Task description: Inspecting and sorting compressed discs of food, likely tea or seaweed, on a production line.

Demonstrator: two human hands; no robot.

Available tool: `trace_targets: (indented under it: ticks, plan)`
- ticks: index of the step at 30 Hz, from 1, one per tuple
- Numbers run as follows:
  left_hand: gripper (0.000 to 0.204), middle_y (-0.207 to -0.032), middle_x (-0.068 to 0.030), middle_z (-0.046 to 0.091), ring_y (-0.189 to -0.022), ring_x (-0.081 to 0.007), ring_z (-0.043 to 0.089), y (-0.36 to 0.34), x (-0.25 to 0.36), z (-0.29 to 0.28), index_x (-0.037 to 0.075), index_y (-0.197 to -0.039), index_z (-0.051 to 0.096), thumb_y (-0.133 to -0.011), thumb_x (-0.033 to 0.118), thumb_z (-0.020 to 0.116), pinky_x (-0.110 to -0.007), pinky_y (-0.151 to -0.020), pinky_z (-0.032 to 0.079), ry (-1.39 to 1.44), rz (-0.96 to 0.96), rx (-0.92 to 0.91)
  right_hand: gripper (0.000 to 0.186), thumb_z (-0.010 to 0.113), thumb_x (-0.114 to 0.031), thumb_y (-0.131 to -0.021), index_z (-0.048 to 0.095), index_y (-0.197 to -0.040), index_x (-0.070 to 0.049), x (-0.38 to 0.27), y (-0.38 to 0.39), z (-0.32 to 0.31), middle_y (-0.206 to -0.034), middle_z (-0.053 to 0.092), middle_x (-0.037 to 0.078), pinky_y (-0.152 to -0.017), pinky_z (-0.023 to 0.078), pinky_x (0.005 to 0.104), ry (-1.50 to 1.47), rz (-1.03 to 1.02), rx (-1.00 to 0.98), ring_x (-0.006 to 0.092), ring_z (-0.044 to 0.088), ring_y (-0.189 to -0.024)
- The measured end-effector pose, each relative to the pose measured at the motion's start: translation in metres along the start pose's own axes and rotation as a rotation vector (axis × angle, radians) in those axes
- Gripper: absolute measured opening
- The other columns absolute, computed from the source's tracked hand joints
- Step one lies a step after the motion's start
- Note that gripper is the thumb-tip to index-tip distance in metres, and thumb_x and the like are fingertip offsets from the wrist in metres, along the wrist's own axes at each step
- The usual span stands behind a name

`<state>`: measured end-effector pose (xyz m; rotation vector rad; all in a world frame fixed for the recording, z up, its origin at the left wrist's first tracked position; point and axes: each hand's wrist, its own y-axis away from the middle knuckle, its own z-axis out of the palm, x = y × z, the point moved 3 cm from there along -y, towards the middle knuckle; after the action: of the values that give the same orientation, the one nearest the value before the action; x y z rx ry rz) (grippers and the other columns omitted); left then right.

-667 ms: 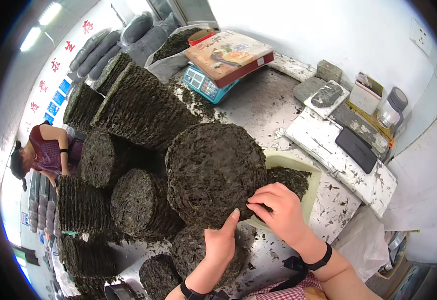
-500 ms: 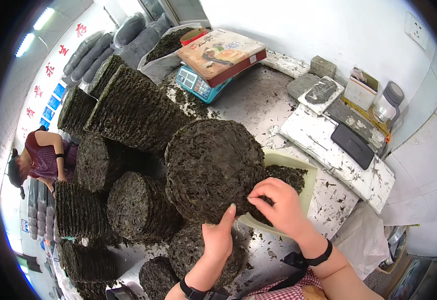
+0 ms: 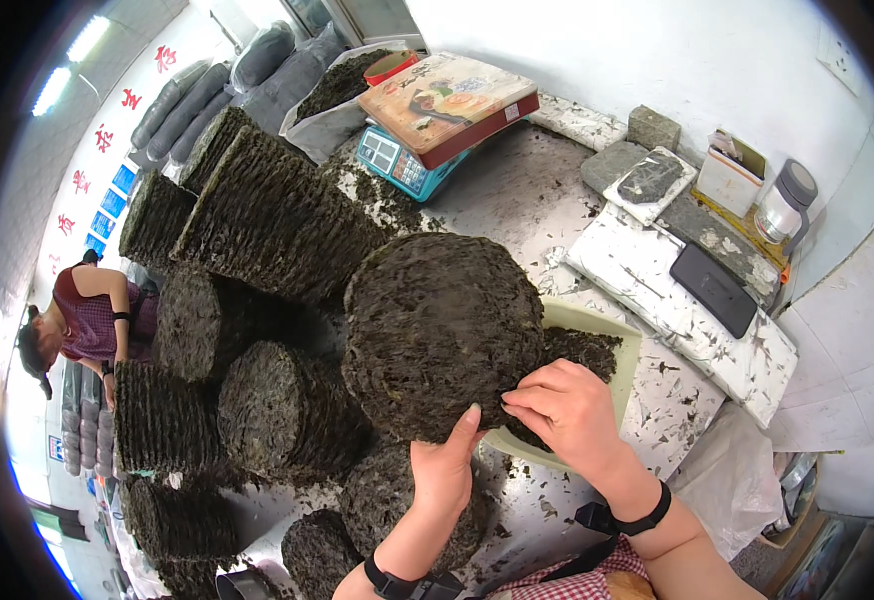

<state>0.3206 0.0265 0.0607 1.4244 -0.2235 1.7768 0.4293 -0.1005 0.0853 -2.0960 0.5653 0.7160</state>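
Facing the wearer, a round, dark, leafy cake [image 3: 444, 335] tilted its flat face up over the table [image 3: 557, 225]. The face was nearly as wide as it was tall; the cake's depth was hidden behind it. Taking that face as a clock, the left hand [image 3: 442, 475] was clamped on the rim near six o'clock, its thumb lying on the face. The right hand [image 3: 577, 415] sat apart from it, near the left thumb, fingertips at the rim toward five o'clock; whether they pinched anything could not be told.

At four o'clock, partly behind the cake, a pale green basin [image 3: 629, 370] held loose dark flakes [image 3: 587, 350]. At eleven, farther off, an open whitish sack [image 3: 329, 137] bulged with similar dark bits. At two, a white carton [image 3: 722, 185] stood open, its contents unclear. Dark layered stacks [image 3: 277, 215] ranged from eight to ten.
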Motion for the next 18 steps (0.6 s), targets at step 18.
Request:
trace_targets:
  ticks: [18]
  plan:
    - [0.033,-0.114,-0.0119,0.058,-0.098,-0.0214,0.061,-0.005,-0.003,-0.006,-0.002,-0.118,0.050,-0.088,0.002,0.063,-0.039,-0.080,0.056,0.039,-0.038,-0.025,0.013,0.073,-0.008,-0.072,0.066,-0.083,-0.006,0.010,0.004,-0.025,-0.076,0.063,0.006,-0.063,0.049,0.0346,-0.083,0.139,0.004,0.0256,0.060,-0.070]
